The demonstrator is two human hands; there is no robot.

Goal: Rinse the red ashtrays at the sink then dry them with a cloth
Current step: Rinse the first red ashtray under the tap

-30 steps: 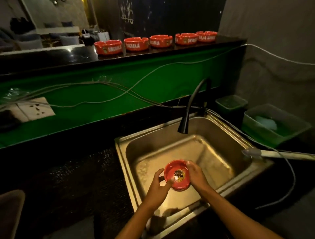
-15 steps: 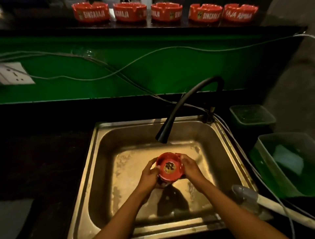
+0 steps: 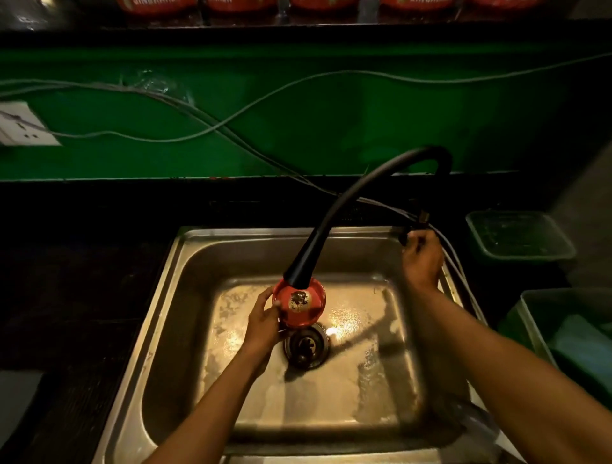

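I am looking down into a steel sink. My left hand is gripping a round red ashtray by its left edge, fingers curled around the rim, holding it tilted just above the drain and directly under the black faucet spout. A dark, gold-ringed smudge is sitting in the ashtray's centre. My right hand is reaching to the sink's far right corner, fingers curled on the faucet handle. Beyond, cables are trailing across a green wall, and more red ashtrays are lining the far surface.
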